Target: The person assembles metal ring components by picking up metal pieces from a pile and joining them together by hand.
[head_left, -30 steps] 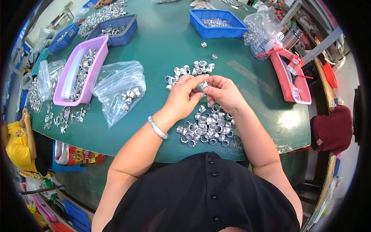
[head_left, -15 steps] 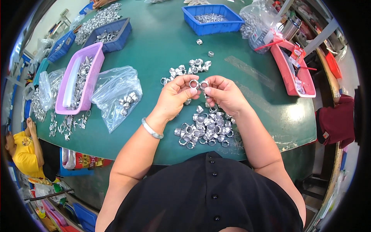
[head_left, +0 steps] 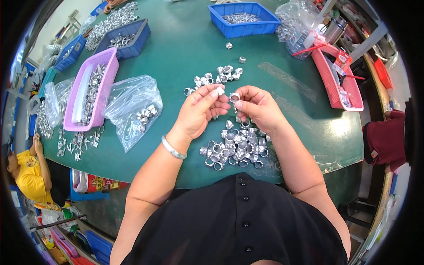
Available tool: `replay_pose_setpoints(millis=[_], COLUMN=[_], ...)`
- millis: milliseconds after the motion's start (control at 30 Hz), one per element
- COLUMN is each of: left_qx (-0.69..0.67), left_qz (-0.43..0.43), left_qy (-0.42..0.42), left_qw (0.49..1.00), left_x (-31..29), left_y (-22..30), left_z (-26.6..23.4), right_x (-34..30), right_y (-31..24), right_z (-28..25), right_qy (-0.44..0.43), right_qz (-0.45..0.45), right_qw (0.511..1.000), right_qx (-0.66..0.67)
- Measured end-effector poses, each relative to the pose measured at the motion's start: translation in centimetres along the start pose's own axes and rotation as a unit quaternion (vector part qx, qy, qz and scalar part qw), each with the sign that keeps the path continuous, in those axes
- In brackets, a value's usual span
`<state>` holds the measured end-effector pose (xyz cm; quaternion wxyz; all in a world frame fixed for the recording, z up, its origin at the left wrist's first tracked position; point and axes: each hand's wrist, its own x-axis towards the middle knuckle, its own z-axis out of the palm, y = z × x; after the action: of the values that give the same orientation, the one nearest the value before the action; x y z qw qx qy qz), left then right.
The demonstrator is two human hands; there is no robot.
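Observation:
Between the thumb and forefinger of my left hand (head_left: 197,110) is a silvery metal ring (head_left: 220,90), turned so that its face shows bright. My right hand (head_left: 259,109) pinches a second metal ring (head_left: 234,97), its round hole visible. The two hands are close together above the green table, a small gap between the rings. Below them, near my body, lies a heap of similar rings (head_left: 238,148). A smaller group of rings (head_left: 227,73) lies just beyond my fingers, with two loose ones farther off.
A clear plastic bag (head_left: 134,110) with several rings lies left, beside a pink basket (head_left: 113,70) of metal parts. Blue trays (head_left: 238,31) stand at the back. A red basket (head_left: 324,84) sits on the right edge. A person in yellow (head_left: 31,174) is at far left.
My left hand has turned its ring, so the hole no longer faces me, and drawn it slightly apart from the right hand's ring. The right hand has barely moved.

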<state>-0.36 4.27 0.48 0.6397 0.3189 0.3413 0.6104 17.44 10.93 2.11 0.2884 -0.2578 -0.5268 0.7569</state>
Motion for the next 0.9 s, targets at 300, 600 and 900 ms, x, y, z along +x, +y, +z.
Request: replay_pose_setpoints(millis=[300, 600, 900], left_qx=[-0.091, -0.09, -0.009], left_qz=[-0.063, -0.072, -0.096], left_qy=[-0.007, -0.016, -0.004], left_qw=[0.994, 0.993, 0.995], left_x=[0.0, -0.1, -0.5], left_y=[0.2, -0.1, -0.6], left_z=[-0.5, 0.2, 0.7], right_x=[-0.2, -0.2, -0.1], right_y=[0.1, 0.0, 1.2], right_z=[0.0, 0.2, 0.5], right_qy=[-0.01, 0.003, -0.019], right_qz=[-0.023, -0.05, -0.106], right_qw=[1.0, 0.999, 0.988], right_qx=[0.0, -0.02, -0.111])
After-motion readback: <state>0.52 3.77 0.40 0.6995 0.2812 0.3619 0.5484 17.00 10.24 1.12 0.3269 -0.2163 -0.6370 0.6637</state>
